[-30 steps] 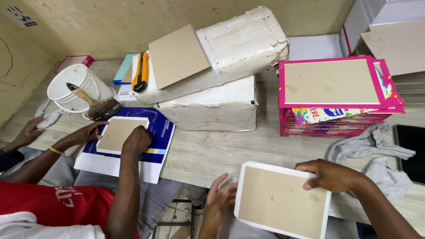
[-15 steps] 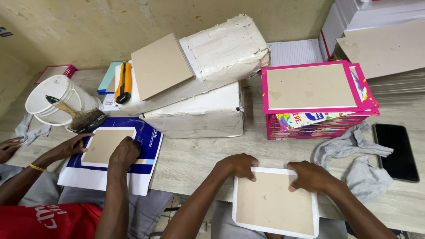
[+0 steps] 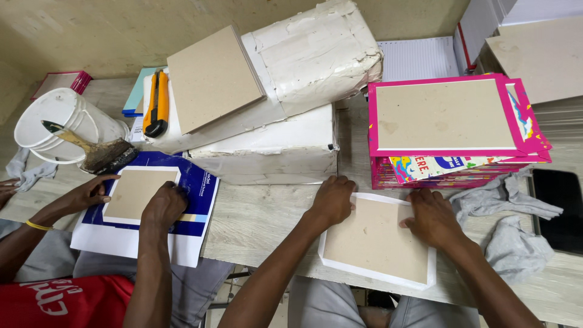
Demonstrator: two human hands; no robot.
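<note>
A brown cardboard panel (image 3: 376, 240) lies on a white paper sheet (image 3: 364, 273) at the table's near edge. My left hand (image 3: 332, 200) presses flat on the panel's upper left corner. My right hand (image 3: 432, 217) presses on its right edge, fingers curled over the white border. Neither hand grips anything. To my left a person in a red shirt holds a similar cardboard panel (image 3: 139, 192) down on a blue and white sheet (image 3: 194, 206) with both hands.
A stack of pink-covered boards (image 3: 449, 121) stands behind my right hand, with grey cloths (image 3: 510, 225) and a dark phone (image 3: 562, 206) beside it. White lumpy blocks (image 3: 291, 91) carry a loose cardboard square and an orange utility knife (image 3: 156, 103). A white bucket (image 3: 61, 121) with a brush sits far left.
The panel on its white sheet has slid up onto the table from the near edge. Both my hands moved onto its upper corners. The neighbour's hands stay on their panel.
</note>
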